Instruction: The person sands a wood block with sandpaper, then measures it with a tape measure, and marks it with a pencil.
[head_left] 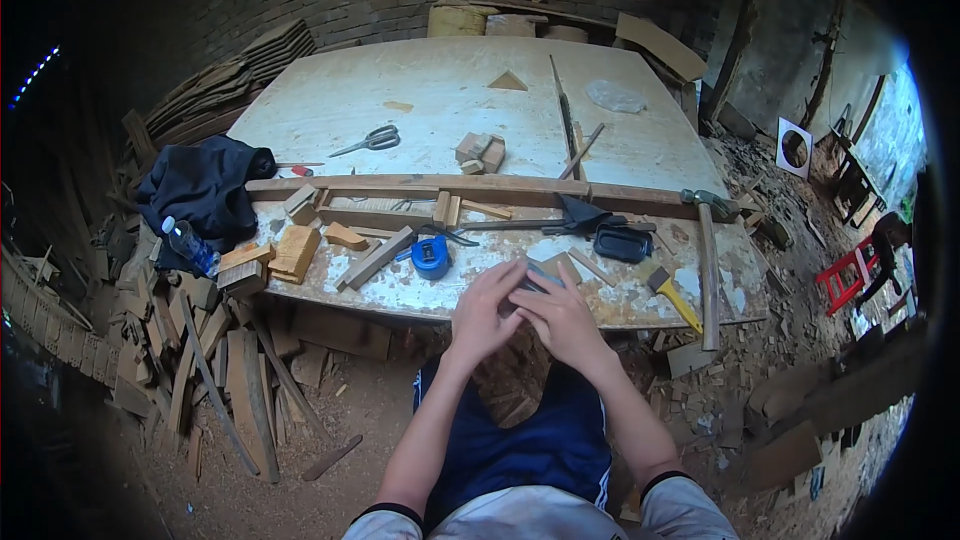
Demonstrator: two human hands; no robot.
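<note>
Close together at the table's front edge, my left hand and my right hand curl toward each other with fingertips meeting. Between them shows a small blue-grey piece, mostly covered by the fingers; I cannot tell its kind. Just beyond my right fingers lies a thin tan wooden piece. To the left of my hands sits a blue tape measure. On the right are a black tray-like case and a paintbrush with a yellow handle.
A hammer lies at the table's right end. A long wooden beam crosses the worktable, with scissors behind it. Wood blocks and dark cloth are at left. Scrap wood covers the floor; a red stool stands right.
</note>
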